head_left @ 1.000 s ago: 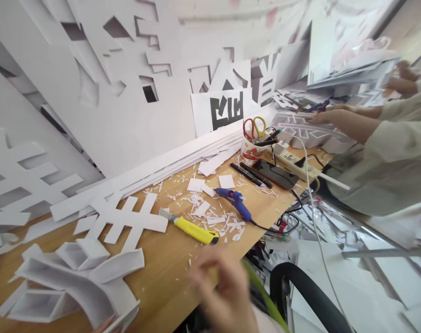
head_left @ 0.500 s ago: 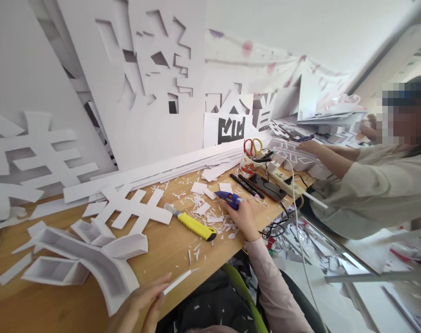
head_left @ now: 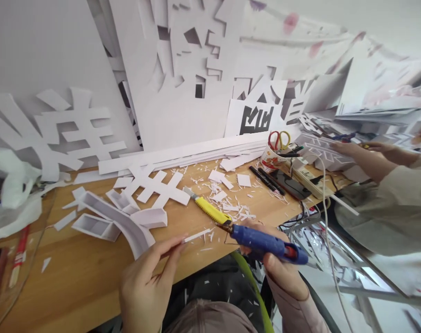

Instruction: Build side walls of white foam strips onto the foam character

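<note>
Between thumb and fingers, my left hand [head_left: 150,277] pinches a thin white foam strip [head_left: 195,236] over the table's front edge. My right hand [head_left: 283,266] is wrapped round a blue hot glue gun [head_left: 262,243], its nozzle pointing left, a little apart from the strip's tip. Behind the nozzle lies a yellow utility knife [head_left: 212,210] with its blade end toward the back left. To the left of the knife rests a flat white foam character piece [head_left: 160,187]. A raised, walled white letter part [head_left: 108,215] stands beyond my left hand.
White scraps [head_left: 220,194] litter the wooden table [head_left: 71,273]. Black pens [head_left: 266,180], a phone [head_left: 290,184] and a cup [head_left: 271,159] with scissors stand toward the right. A white cable [head_left: 326,226] hangs at the right, near a co-worker's sleeve [head_left: 401,194]. Large foam sheets [head_left: 182,111] lean behind.
My right hand has lifted the glue gun off the table and brought it close to the strip. My left hand has risen with the strip. The view has shifted left.
</note>
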### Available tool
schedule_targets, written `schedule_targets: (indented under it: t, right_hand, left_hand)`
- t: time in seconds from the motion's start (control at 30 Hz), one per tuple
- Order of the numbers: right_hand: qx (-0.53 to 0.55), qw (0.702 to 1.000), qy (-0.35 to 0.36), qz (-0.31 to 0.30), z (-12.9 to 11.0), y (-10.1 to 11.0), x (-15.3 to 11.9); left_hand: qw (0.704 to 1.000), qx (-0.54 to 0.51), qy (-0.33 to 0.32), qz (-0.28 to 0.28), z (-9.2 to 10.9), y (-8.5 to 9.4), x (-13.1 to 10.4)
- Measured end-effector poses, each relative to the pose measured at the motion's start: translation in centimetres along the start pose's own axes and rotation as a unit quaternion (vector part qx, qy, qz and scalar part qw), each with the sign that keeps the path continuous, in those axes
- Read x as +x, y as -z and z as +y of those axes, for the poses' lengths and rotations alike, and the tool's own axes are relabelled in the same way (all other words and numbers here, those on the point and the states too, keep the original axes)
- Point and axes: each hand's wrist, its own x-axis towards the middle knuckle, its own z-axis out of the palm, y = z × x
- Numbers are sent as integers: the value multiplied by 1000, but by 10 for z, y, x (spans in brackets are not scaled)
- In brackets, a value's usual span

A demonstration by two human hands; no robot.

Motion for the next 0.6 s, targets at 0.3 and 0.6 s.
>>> schedule_targets:
  t: [0.3,0.6]
  right_hand:
    - [-26,999,13,-25,-13,-25,5]
    - [-47,999,-2,-24,-13,-28,1]
  left_hand:
    - [998,6,-68,7,5,6,4]
    - [998,7,-70,1,8,8,2]
